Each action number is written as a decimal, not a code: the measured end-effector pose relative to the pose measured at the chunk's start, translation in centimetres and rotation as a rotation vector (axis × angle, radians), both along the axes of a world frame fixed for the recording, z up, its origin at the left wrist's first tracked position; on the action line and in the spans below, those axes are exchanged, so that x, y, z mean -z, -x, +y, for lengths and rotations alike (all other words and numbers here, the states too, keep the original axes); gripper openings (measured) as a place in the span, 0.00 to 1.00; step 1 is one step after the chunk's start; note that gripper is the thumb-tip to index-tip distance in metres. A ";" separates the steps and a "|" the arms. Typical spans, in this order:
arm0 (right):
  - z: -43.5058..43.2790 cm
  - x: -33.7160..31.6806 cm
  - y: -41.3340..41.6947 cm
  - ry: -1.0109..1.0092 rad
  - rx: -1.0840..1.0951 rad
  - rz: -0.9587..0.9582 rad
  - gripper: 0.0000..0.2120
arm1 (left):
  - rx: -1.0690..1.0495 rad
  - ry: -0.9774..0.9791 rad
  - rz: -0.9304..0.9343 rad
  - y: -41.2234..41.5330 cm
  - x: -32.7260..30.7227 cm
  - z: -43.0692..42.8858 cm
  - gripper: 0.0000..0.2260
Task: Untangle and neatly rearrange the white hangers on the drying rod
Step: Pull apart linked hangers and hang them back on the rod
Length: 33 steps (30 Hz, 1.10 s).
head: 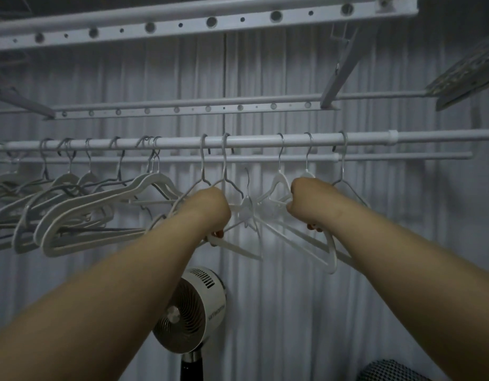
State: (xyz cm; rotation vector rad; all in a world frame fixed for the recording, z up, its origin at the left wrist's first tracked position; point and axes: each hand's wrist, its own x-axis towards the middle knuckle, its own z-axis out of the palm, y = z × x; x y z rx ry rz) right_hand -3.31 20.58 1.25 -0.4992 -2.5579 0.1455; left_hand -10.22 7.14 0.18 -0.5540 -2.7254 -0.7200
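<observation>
A white drying rod (246,141) runs across the view at mid height. Several white hangers (81,213) hang bunched and slanted on its left part. More white hangers (279,185) hang near the middle and right, crossed over one another. A loose hanger (247,207) sits between my hands, its hook below the rod. My left hand (210,207) grips hanger bars at the left of this tangle. My right hand (306,202) grips the white hangers on the right of it. Fingers of both hands are mostly hidden behind the wrists.
A thinner second rod (402,156) runs just behind the first. A perforated rack bar (183,110) and another (183,23) hang above. A white fan (194,306) stands below my arms. A pleated curtain (320,298) fills the background.
</observation>
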 end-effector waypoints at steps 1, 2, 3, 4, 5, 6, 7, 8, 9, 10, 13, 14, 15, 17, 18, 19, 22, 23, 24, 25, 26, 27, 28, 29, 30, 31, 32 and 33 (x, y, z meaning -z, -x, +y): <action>-0.1 0.1 -0.3 -0.013 -0.009 -0.006 0.06 | -0.015 -0.001 -0.038 0.2 0.7 -0.3 0.11; 0.0 0.3 -0.4 -0.021 -0.021 -0.010 0.09 | -0.013 -0.040 -0.056 0.4 1.4 -0.8 0.12; -0.2 0.4 -0.7 -0.033 -0.020 -0.017 0.13 | 0.015 -0.102 -0.048 0.6 2.0 -1.4 0.13; -0.2 0.6 -0.8 -0.045 -0.012 -0.021 0.15 | 0.051 -0.162 -0.023 0.5 2.6 -2.1 0.13; -0.4 0.9 -1.0 -0.057 -0.003 -0.021 0.17 | 0.073 -0.208 -0.003 0.3 3.3 -3.0 0.13; -0.4 1.2 -1.0 -0.062 0.006 -0.033 0.19 | 0.083 -0.228 -0.001 0.0 3.9 -4.0 0.12; -0.4 1.5 -1.1 -0.078 0.012 -0.042 0.20 | 0.092 -0.237 -0.008 -0.2 4.5 -5.0 0.12; -0.4 1.8 -1.1 -0.110 0.014 -0.055 0.22 | 0.108 -0.246 -0.013 -0.5 5.0 -6.0 0.12; -0.5 2.1 -1.3 -0.168 0.014 -0.053 0.24 | 0.127 -0.259 -0.013 -0.9 5.4 -7.0 0.13; -0.6 2.3 -1.5 -0.250 0.005 -0.037 0.25 | 0.144 -0.279 -0.011 -1.3 5.8 -8.1 0.14; -1.5 2.7 -1.9 -0.506 -0.096 0.056 0.23 | 0.174 -0.344 -0.001 -2.6 6.4 -11.6 0.13; -2.0 2.7 -2.1 -0.535 -0.143 0.068 0.22 | 0.186 -0.376 0.000 -3.1 6.5 -12.8 0.13; -2.5 2.7 -2.2 -0.540 -0.181 0.076 0.21 | 0.202 -0.419 -0.003 -3.5 6.6 -13.9 0.12; -3.9 2.8 -2.6 -0.503 -0.217 0.088 0.20 | 0.221 -0.507 0.002 -4.1 6.7 -16.2 0.12; -4.7 2.7 -2.8 -0.473 -0.225 0.095 0.20 | 0.227 -0.546 0.010 -4.3 6.7 -17.4 0.12; -5.4 2.7 -3.1 -0.430 -0.231 0.098 0.20 | 0.236 -0.585 0.016 -4.4 6.7 -18.4 0.12; -7.6 2.7 -3.7 -0.204 -0.263 0.084 0.21 | 0.278 -0.677 0.009 -4.6 6.5 -21.3 0.12; -8.3 2.6 -3.9 -0.127 -0.280 0.086 0.21 | 0.292 -0.698 0.001 -4.7 6.4 -22.1 0.12; -8.9 2.5 -4.0 -0.059 -0.302 0.092 0.20 | 0.304 -0.712 -0.008 -4.7 6.4 -22.9 0.13; -9.5 2.4 -4.2 0.008 -0.330 0.099 0.19 | 0.314 -0.724 -0.018 -4.7 6.4 -23.7 0.13; -10.0 2.2 -4.3 0.072 -0.361 0.094 0.17 | 0.321 -0.734 -0.030 -4.7 6.4 -24.4 0.13; -10.5 2.1 -4.6 0.118 -0.385 0.072 0.16 | 0.325 -0.740 -0.038 -4.6 6.6 -25.1 0.13; -10.9 2.1 -4.8 0.140 -0.398 0.037 0.14 | 0.328 -0.743 -0.042 -4.5 6.7 -25.8 0.13; -11.4 2.1 -5.0 0.154 -0.407 0.004 0.14 | 0.332 -0.746 -0.043 -4.5 6.8 -26.4 0.13; -11.7 2.2 -5.1 0.173 -0.413 -0.017 0.14 | 0.335 -0.754 -0.045 -4.5 6.9 -27.0 0.13; -12.1 2.3 -5.2 0.196 -0.423 -0.023 0.15 | 0.339 -0.764 -0.047 -4.5 7.0 -27.6 0.13; -12.5 2.4 -5.4 0.219 -0.437 -0.026 0.14 | 0.345 -0.776 -0.053 -4.5 7.0 -28.1 0.13; -13.1 2.5 -5.5 0.238 -0.455 -0.025 0.13 | 0.352 -0.787 -0.060 -4.4 7.0 -28.6 0.13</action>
